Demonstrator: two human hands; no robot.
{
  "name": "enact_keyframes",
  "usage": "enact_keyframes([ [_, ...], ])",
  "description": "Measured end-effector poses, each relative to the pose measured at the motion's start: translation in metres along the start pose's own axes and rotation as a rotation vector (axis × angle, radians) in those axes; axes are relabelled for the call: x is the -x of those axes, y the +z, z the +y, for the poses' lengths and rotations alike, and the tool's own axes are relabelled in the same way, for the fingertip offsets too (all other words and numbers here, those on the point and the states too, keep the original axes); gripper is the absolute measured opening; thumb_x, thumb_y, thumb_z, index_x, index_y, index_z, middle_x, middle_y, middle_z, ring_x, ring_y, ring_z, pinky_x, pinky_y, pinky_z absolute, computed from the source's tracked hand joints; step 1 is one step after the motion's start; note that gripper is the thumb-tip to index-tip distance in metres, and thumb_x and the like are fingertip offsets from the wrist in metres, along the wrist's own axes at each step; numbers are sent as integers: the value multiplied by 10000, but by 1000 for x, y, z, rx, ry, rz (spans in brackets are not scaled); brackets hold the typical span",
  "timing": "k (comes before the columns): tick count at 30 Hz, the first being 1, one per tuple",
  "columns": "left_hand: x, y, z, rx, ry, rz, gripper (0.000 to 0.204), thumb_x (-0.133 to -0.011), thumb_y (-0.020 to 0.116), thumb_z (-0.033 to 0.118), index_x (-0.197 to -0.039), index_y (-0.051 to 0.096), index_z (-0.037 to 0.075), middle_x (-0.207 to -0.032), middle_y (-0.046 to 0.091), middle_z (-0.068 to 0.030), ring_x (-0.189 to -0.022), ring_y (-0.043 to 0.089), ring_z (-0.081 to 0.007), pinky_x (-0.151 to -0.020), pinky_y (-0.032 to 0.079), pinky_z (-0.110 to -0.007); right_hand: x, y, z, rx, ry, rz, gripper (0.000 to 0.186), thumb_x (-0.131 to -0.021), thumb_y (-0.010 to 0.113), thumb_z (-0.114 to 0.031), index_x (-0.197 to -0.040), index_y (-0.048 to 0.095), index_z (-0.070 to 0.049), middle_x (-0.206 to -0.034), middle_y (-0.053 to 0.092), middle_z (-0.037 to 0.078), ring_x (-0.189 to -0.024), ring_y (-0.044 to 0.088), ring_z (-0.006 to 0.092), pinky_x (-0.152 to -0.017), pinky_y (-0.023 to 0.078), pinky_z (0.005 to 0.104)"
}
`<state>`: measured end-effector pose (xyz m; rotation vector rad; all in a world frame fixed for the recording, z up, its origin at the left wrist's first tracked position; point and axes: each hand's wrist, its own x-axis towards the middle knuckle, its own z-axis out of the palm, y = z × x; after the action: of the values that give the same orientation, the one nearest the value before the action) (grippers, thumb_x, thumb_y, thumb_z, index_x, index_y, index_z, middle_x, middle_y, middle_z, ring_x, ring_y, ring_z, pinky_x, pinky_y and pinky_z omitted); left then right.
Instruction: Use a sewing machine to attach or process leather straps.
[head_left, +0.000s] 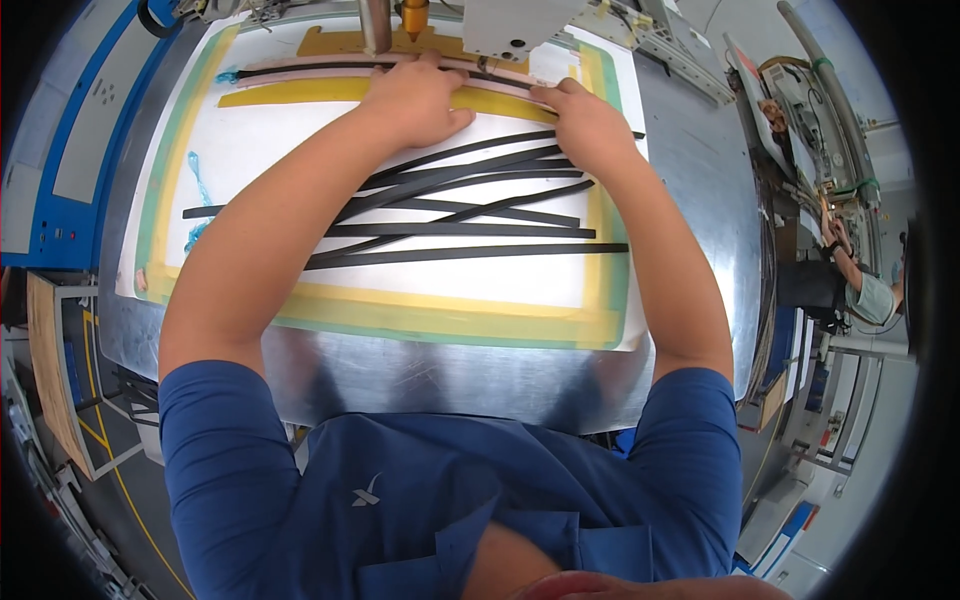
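Head view: both hands' grip presses the black strip (330,68).

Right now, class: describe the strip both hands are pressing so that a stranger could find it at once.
Start at the white sheet on the metal table. At its far edge, under the machine head, the left hand and right hand press one black strip. Unlike the loose pile of black strips, it lies straight on a pink band.

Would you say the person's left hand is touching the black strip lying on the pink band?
Touching: in the head view, the left hand lies flat with fingertips pressed on the black strip.
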<state>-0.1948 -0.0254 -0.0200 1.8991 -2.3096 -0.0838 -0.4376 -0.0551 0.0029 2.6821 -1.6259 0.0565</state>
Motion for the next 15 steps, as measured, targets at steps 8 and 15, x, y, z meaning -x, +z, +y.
enact_keyframes([
  [8,-6,-1,13,-22,-25,-80,627,-945,656,506,-1468,617,162,-1445,552,-190,-1358,551,-375,-1129,433,-589,4,10,20,-54,5,20,523,-929,528,0,-1395,664,-196,-1244,664,84,-1098,682,342,-935,567,444],
  [15,-10,9,37,-31,9,4,645,-936,665,504,-1472,612,149,-1437,567,-185,-1389,512,-378,-1141,417,-592,9,15,18,-122,-18,68,508,-915,538,24,-1373,670,-154,-1286,660,74,-1132,689,312,-953,574,424],
])
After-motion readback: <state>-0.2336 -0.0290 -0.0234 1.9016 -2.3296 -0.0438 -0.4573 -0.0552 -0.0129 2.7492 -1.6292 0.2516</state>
